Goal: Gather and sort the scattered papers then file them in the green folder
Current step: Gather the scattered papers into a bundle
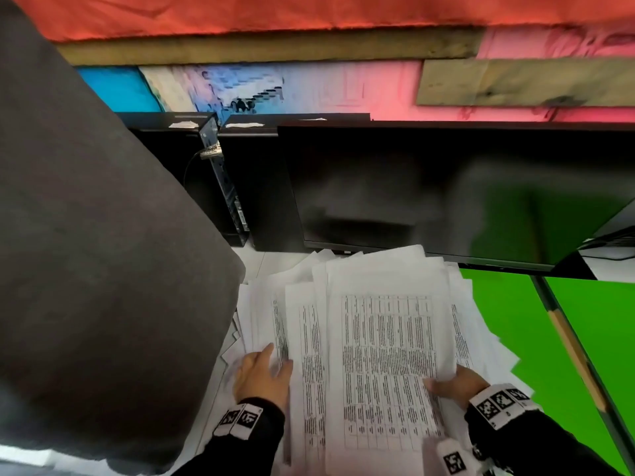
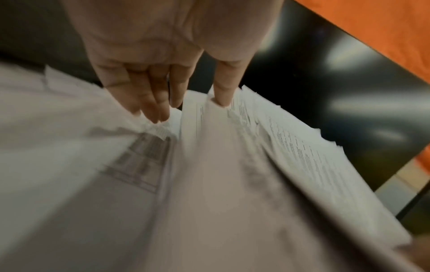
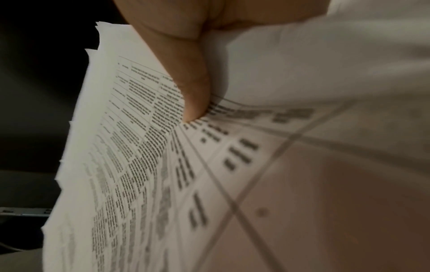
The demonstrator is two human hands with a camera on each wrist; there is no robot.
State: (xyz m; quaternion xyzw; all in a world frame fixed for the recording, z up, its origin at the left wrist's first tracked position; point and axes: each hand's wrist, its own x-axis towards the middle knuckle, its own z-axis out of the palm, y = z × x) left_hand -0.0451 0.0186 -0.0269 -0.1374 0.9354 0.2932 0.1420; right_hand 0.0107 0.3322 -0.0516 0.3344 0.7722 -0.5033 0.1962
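From the head view, a loose stack of printed papers point(image 1: 385, 355) lies on the worktop, long axis running away from the person. The green folder point(image 1: 508, 324) lies open just to its right, partly under the sheets. The right hand point(image 1: 453, 383) pinches the stack's near right edge — the nearer hand to the folder. The left hand point(image 1: 264, 376) rests spread on sheets at the left.

From the left wrist, straight fingers point(image 2: 149, 103) press on paper.

From the right wrist, a thumb point(image 3: 186, 77) clamps the top sheet.

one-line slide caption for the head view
Both hands gather printed papers beside the green folder, right hand pinching the top sheets.
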